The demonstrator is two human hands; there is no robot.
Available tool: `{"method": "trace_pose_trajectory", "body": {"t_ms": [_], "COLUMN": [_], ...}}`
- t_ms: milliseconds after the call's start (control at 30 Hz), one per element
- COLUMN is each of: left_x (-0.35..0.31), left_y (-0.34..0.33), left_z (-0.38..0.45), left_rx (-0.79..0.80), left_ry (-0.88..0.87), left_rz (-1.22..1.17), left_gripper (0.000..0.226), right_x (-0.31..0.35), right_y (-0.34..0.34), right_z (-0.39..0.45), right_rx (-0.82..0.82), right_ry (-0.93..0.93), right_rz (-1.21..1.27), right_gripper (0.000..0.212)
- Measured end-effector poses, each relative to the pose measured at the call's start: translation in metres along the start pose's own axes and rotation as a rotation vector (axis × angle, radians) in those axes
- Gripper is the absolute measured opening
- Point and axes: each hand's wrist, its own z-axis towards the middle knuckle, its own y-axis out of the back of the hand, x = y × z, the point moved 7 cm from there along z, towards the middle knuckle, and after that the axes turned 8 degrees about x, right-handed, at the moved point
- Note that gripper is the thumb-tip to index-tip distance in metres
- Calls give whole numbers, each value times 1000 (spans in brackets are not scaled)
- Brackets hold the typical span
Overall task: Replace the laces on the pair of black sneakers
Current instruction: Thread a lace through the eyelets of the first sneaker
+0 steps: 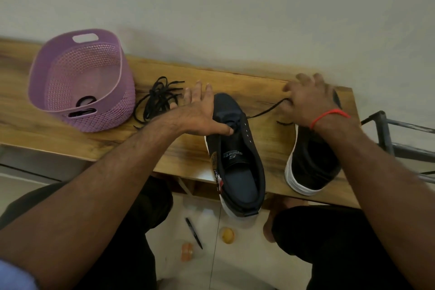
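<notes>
Lace [268, 110] pinched by right hand [308, 101]; left hand [200, 113] flat on sneaker [235, 148].

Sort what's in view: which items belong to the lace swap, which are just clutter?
Job:
- left sneaker, steadied by left hand
- right sneaker
- lace pulled by right hand
- loose laces on the table
- purple basket; dark items inside, unclear

Clutter:
- pen on the floor
- metal rack

Dim, soft indoor light; faint shadows along wall [235, 7]; right hand [308, 99] motion-blurred; wide-angle bending at edges; slightly grainy.
</notes>
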Motion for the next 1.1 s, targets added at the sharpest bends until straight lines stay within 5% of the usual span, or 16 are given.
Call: {"method": "trace_pose_trajectory", "body": {"t_ms": [100,167,233,333,433,567,633,867,1100], "left_x": [1,3,5,7,6,6,6,16,5], "left_y": [0,0,2,4,3,0,0,9,6], "left_z": [0,0,0,0,3,6,6,1,4], "left_rx": [4,14,22,16,7,9,17,88,43], "left_ry": [3,6,7,11,7,3,2,1,-52], "left_rz": [2,3,9,32,51,63,67,86,33], "left_gripper": [130,129,129,128,126,120,117,102,63], "right_x": [56,72,61,5,-27,34,62,12,56], "right_y": [-23,-21,-9,18,20,-7,-22,2,-19], "right_z": [-7,-12,-8,0,1,-2,-8,6,-6], "right_rx": [189,174,63,-109,-96,86,182,64,204], "right_ry": [332,400,326,-20,-193,269,383,128,384], "right_rz": [22,6,-29,6,9,28,-3,58,103], "right_gripper": [45,28,21,23,29,45,35,19,28]}}
